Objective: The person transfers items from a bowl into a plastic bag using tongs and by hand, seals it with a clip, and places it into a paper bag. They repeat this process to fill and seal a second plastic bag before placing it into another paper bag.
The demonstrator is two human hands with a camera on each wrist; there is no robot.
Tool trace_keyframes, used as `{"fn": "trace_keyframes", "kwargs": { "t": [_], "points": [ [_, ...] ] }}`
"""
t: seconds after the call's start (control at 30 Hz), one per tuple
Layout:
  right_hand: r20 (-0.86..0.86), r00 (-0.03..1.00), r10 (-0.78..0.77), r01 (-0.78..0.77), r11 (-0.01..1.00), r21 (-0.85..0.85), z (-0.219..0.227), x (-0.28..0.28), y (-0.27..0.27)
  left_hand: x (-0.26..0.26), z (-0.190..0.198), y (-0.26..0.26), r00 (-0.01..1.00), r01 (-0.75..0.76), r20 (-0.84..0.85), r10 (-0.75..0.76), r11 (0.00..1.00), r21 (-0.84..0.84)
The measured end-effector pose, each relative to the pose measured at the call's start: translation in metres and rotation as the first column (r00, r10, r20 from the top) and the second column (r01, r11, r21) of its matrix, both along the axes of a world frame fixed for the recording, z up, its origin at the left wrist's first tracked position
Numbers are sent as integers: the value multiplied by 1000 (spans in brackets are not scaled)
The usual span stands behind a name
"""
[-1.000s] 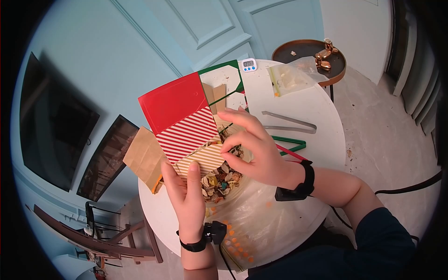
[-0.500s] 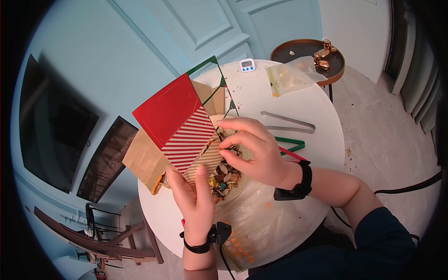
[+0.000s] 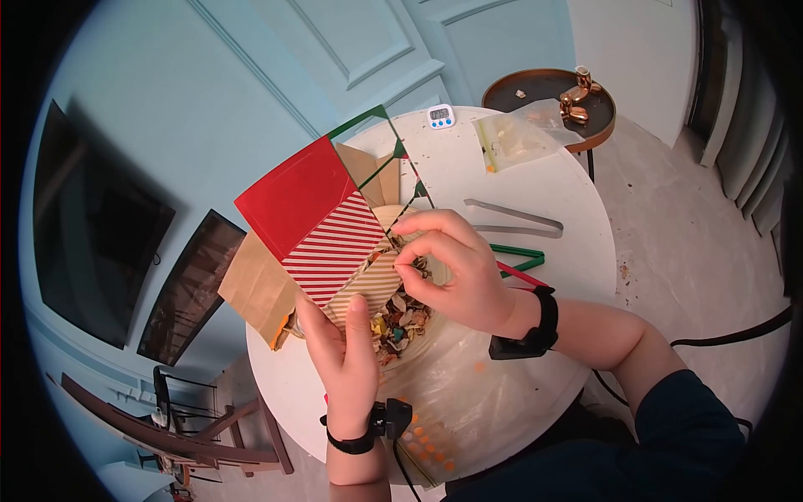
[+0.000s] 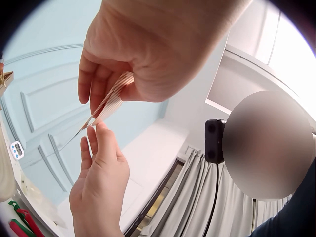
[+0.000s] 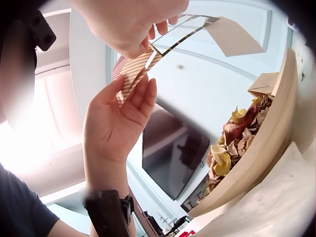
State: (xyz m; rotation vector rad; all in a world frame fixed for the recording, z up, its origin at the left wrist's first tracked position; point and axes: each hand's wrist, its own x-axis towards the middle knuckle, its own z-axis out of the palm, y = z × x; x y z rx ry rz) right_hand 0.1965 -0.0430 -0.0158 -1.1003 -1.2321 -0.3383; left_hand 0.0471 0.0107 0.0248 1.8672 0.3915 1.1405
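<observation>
My left hand (image 3: 345, 360) grips the bottom of a striped packet, its thumb over the gold-striped part (image 3: 368, 280). Above that stand a red-striped band (image 3: 335, 247) and a red panel (image 3: 293, 197), with a clear green-edged sheet reaching up to the right. My right hand (image 3: 468, 280) pinches the packet's right edge between thumb and forefinger. In the right wrist view, the left hand (image 5: 116, 121) holds the gold-striped part (image 5: 136, 71) from below, and a slit shows in it. The left wrist view shows the right hand (image 4: 101, 180) at the packet's edge.
A wooden bowl (image 5: 242, 173) of dried petals sits beneath the hands. Brown paper (image 3: 259, 289) lies left. Tweezers (image 3: 519, 217), green and red strips (image 3: 519, 261), a timer (image 3: 441, 116) and a plastic bag (image 3: 514, 142) lie on the white table (image 3: 585, 243).
The packet has tilted counterclockwise and its top has shifted left, with the left hand moving slightly right. The right hand has kept its pinch at the edge, nearly still.
</observation>
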Motion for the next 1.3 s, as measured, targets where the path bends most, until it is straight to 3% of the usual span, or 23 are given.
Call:
{"fn": "trace_keyframes", "kwargs": {
  "t": [0.07,0.13,0.27,0.43,0.67,0.73,0.77,0.83,0.93,1.07,1.13,1.17,1.2,1.3],
  "points": [
    [-13,1000,20,-20,1000,-7,0,0,-1,0,0,2,1000,-17,-4,17,1000,-5],
    [-43,998,39,-38,999,28,1,1,-1,0,1,5,996,77,60,-69,985,-153],
    [-80,996,31,-20,991,135,1,5,-1,-1,2,12,988,139,107,-113,952,-273],
    [-188,969,161,-142,984,110,-1,11,-2,-3,2,18,965,228,214,-151,888,-400],
    [-365,921,139,-105,988,112,-4,13,5,0,4,19,967,151,248,-65,926,-346],
    [-667,664,338,-348,929,125,3,9,0,-1,5,19,966,155,249,-75,934,-321],
    [-666,664,339,-348,929,125,1,10,3,-1,5,18,965,155,250,-74,935,-320],
    [-752,402,522,-492,816,303,-4,14,10,0,7,17,966,137,251,-56,937,-320],
    [-783,366,503,-577,783,233,4,14,6,-1,9,18,971,125,236,-51,943,-310],
    [-713,481,510,-534,815,223,-5,10,14,-4,7,24,973,101,230,-32,951,-293],
    [-698,590,406,-486,869,95,-9,14,17,-5,4,29,963,64,269,15,958,-280],
    [-723,552,416,-515,852,97,-10,14,15,-7,6,28,965,77,264,-3,959,-271],
    [-626,712,318,-397,918,15,-15,17,21,-7,7,27,963,65,270,11,960,-272],
    [-374,918,135,-185,978,-102,-17,19,20,-9,4,32,953,45,302,25,974,-224]
  ]
}}
